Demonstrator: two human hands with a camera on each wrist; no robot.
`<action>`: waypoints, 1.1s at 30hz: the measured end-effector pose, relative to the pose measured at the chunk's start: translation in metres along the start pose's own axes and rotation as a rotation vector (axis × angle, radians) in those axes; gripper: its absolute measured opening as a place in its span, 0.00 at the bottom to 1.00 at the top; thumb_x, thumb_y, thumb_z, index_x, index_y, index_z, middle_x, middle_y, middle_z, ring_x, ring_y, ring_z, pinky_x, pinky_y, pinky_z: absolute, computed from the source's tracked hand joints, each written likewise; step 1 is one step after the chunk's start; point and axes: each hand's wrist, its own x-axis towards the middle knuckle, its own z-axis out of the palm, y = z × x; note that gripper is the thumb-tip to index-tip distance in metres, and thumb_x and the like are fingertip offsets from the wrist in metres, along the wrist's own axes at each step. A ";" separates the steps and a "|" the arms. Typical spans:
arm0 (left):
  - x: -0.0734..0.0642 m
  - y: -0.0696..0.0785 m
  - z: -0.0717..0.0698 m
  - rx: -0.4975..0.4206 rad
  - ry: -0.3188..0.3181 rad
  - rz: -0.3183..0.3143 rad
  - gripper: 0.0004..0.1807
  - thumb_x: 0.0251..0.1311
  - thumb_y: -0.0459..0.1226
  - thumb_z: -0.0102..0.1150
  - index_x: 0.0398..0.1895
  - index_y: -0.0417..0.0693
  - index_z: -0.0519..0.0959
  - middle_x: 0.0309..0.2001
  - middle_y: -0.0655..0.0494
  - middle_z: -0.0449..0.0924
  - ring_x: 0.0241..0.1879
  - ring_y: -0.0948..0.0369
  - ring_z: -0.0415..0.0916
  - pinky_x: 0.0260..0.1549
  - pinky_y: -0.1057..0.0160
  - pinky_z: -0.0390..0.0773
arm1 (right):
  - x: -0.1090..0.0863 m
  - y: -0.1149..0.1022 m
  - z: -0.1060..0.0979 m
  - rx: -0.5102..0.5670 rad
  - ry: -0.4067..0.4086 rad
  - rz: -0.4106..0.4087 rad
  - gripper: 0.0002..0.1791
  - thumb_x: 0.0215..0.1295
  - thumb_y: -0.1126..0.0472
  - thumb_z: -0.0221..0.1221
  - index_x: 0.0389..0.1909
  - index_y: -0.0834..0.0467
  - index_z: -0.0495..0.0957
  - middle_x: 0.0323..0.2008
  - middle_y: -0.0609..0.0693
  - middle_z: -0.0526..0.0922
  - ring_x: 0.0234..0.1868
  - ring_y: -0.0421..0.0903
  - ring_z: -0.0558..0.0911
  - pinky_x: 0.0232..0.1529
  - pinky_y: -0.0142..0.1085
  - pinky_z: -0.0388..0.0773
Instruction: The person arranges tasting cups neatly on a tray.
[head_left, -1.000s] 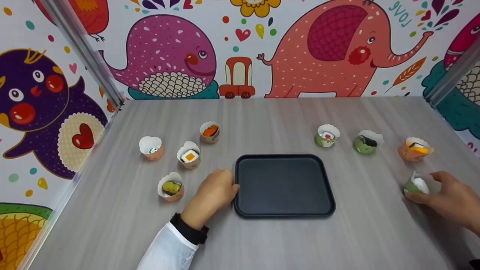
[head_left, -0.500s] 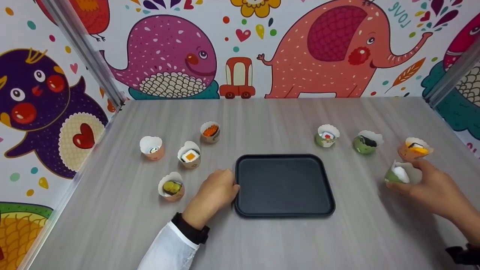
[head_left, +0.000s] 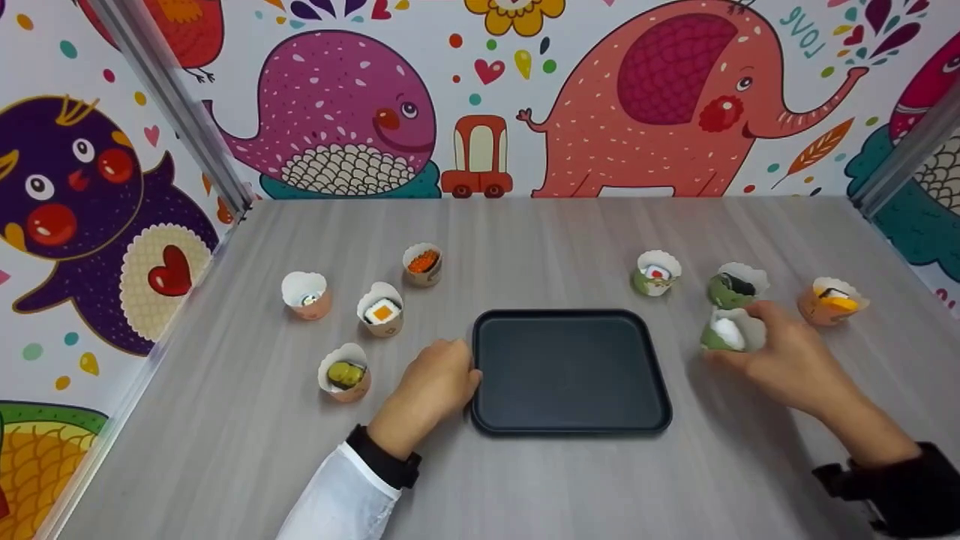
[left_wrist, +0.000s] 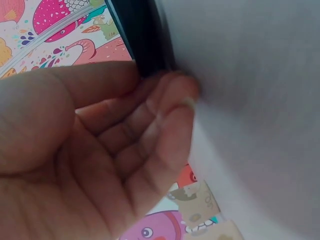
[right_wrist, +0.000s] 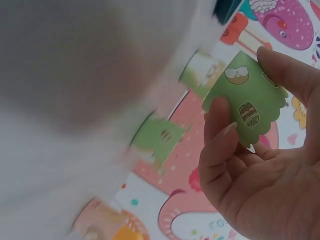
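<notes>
My right hand (head_left: 787,364) pinches a green paper baking cup (head_left: 714,337) between thumb and fingers, with a white piece inside that I cannot identify. In the right wrist view the cup (right_wrist: 247,97) is off the table, its cartoon print showing. It is right of the dark rectangular tray (head_left: 570,371) and in front of another green cup (head_left: 727,291). My left hand (head_left: 435,379) grips the tray's left edge. The left wrist view shows the thumb and curled fingers (left_wrist: 170,100) at the tray's rim (left_wrist: 137,40).
Behind the tray on the right are a green cup (head_left: 655,281) and an orange cup (head_left: 821,307). Left of it stand several cups with sushi-like pieces, among them a pink cup (head_left: 352,386) near my left wrist. A printed wall (head_left: 480,97) borders the table.
My right hand has carried the green paper cup leftward and slightly away from me, toward the tray. The left hand and tray have stayed in place.
</notes>
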 end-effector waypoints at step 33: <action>0.000 0.003 0.003 0.049 0.017 0.000 0.09 0.65 0.31 0.68 0.28 0.37 0.80 0.31 0.42 0.82 0.36 0.45 0.83 0.35 0.46 0.81 | 0.042 -0.161 0.087 0.073 -0.117 -0.204 0.39 0.55 0.51 0.77 0.63 0.65 0.74 0.48 0.62 0.86 0.43 0.57 0.84 0.45 0.55 0.80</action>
